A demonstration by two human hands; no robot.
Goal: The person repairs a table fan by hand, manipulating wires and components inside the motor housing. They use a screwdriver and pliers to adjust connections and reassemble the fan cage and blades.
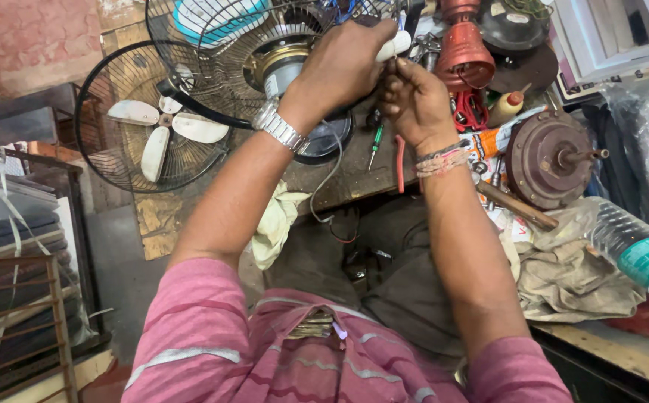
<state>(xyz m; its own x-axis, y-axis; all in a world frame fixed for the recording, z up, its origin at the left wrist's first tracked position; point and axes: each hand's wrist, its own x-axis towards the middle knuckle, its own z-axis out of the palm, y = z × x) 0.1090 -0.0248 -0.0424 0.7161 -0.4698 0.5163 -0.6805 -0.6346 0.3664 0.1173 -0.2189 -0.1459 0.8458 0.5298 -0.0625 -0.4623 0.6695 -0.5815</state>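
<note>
My left hand (343,63) grips a white handle (395,45); right hand (414,101) pinches beneath it, top centre, crowded by fan cage (220,45) and red motor housing (463,48).

Wire fan guard (212,45): bare metal, dull. Motor housing (545,160): brown metal, matt, grimy. Water bottle (631,250): clear glossy plastic. Rag (571,280): rough cloth

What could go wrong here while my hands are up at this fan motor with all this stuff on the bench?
1. The left hand grips a white handle close against the right hand; a slip might jab the fingers.
2. The green screwdriver and red pliers lie near the bench edge below the hands and could get knocked off.
3. The loose wire hanging there could snag a wrist.
</note>
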